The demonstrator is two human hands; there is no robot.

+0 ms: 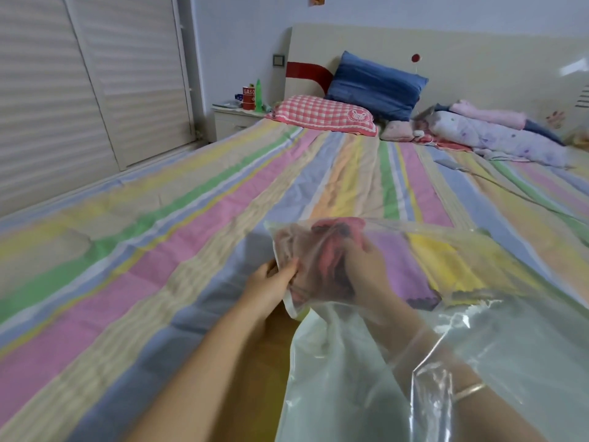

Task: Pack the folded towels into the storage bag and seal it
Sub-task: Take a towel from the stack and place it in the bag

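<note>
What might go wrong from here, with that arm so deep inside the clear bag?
1. The pink towel looks bunched in the right hand, so it may end up crumpled rather than folded.
2. The left hand pinches only one edge of the storage bag; slick plastic could slip as the towel is pushed.
3. The bracelet on the right wrist might snag the film on the way out.

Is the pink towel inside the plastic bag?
Inside. The pink towel shows through the clear bag, held by the right hand reaching in.
</note>
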